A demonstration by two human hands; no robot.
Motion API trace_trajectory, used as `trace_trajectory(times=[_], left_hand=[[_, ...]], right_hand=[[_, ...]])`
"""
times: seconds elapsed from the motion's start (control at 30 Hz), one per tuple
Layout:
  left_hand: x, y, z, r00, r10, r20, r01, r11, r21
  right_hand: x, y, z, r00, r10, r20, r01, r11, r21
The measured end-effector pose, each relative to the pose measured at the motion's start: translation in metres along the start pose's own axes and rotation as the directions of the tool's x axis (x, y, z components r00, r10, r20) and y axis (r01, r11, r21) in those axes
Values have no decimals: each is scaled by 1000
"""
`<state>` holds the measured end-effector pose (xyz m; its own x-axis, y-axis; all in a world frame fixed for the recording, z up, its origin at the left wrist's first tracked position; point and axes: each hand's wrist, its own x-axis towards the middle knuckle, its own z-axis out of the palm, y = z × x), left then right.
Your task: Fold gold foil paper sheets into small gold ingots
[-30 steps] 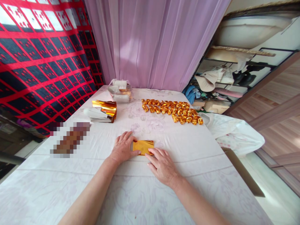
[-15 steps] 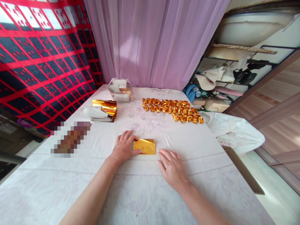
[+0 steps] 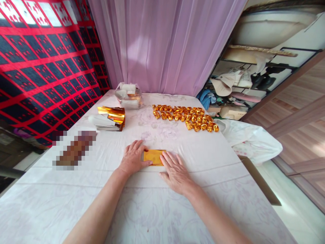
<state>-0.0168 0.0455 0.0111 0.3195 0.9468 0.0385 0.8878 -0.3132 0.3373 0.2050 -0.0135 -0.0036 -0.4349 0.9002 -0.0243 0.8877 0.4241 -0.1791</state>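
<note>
A small gold foil sheet (image 3: pixel 153 158) lies flat on the table before me, its long side running left to right. My left hand (image 3: pixel 133 158) rests at its left end, fingers apart, with the thumb on the near left corner and the index finger at the far one. Across the right end, my right hand (image 3: pixel 175 171) lies palm down with its fingers stretched out over the foil. Folded gold foil pieces (image 3: pixel 186 115) stand in rows at the far right. Farther left is a stack of gold and white foil paper (image 3: pixel 111 118).
A clear plastic bag (image 3: pixel 128 96) with rolls inside sits at the back. At the left edge is a blurred-out object (image 3: pixel 76 149). A white plastic bag (image 3: pixel 256 137) hangs beside the table's right edge, near a loaded shelf rack (image 3: pixel 243 86). A purple curtain (image 3: pixel 162 47) hangs behind.
My right hand has moved left and forward from beside the foil sheet onto its right end. My left hand has stayed at the left end. The view has shifted slightly.
</note>
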Motion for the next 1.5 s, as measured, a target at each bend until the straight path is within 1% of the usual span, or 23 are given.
trace_trajectory(times=[0.17, 0.33, 0.53, 0.67, 0.8, 0.9, 1.03, 1.27, 1.5], left_hand=[[0, -1, 1, 1000, 10, -3, -10, 1000, 9], [-1, -3, 1, 1000, 21, 9, -21, 1000, 23], [0, -5, 5, 999, 39, -1, -38, 999, 33], [-3, 3, 11, 999, 23, -48, -21, 999, 31], [-6, 16, 16, 996, -65, -65, 67, 997, 33], [-7, 23, 15, 993, -114, -39, 115, 993, 31], [-8, 22, 11, 993, -121, 11, 120, 992, 33], [-9, 0, -1, 993, -18, 114, 16, 1000, 16], [-6, -17, -9, 974, 57, 221, -59, 998, 5]], right_hand=[[-1, 2, -1, 999, 0, 45, 0, 1000, 3], [1, 3, -2, 999, -22, 49, 22, 1000, 11], [0, 4, -3, 998, -34, 48, 33, 999, 23], [0, 5, -2, 998, -46, 43, 45, 999, 20], [0, 5, 0, 998, -48, 33, 48, 999, 6], [0, 6, 1, 998, -48, 33, 47, 999, 13], [0, 7, 3, 998, -42, 38, 42, 999, 12], [-1, 6, 1, 998, -44, 34, 43, 999, 10], [-1, 7, 2, 999, -47, 18, 46, 999, 29]])
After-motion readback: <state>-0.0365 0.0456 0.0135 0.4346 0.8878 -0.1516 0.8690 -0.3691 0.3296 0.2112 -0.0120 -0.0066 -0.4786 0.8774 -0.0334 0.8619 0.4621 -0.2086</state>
